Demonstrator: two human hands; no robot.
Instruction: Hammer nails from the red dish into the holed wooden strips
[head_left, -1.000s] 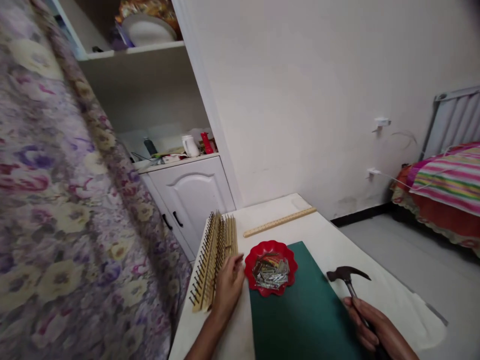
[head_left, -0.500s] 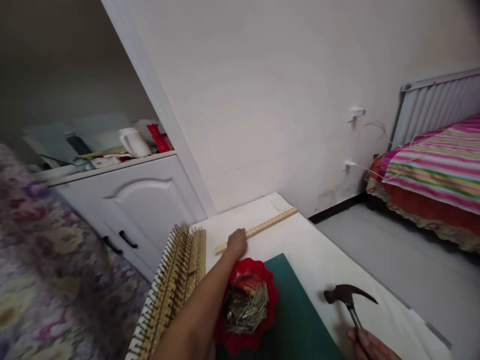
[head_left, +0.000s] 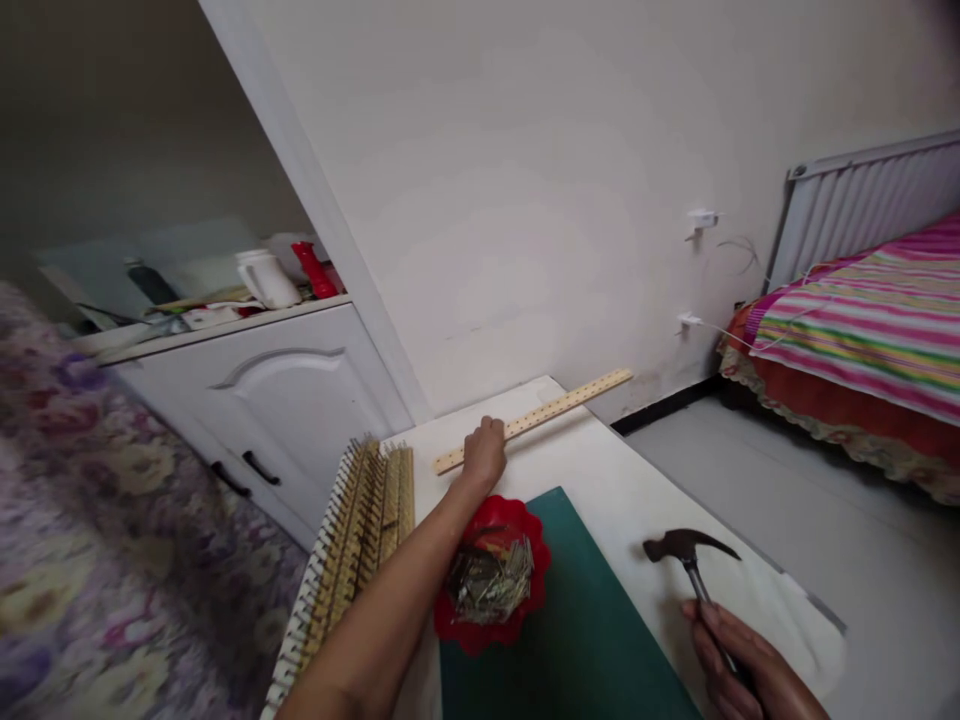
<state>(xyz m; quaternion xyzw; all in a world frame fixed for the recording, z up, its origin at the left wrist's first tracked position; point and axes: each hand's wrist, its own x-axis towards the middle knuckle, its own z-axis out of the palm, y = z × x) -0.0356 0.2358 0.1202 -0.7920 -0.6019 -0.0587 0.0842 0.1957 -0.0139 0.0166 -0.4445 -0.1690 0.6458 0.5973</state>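
My left hand (head_left: 484, 455) is closed around a long wooden strip (head_left: 566, 403) dotted with small holes. The strip's far end is tilted up off the white table (head_left: 555, 465). Below that hand, a red scalloped bowl (head_left: 493, 635) full of nails (head_left: 495, 585) rests on a dark green board (head_left: 592, 625). My left forearm passes beside the bowl and partly covers it. At the lower right, my right hand (head_left: 739, 650) grips a claw hammer (head_left: 682, 545) by its handle, its head above the table.
Wooden strips with nails standing in them (head_left: 367, 530) lie in rows along the table's left side. A white cabinet (head_left: 300, 390) and a flowered curtain (head_left: 112, 520) stand at left. A bed with a striped cover (head_left: 862, 320) is at right.
My left hand has lifted the wooden strip and shifted it slightly rightward; its far end has risen. My right hand has come further into view with the hammer.
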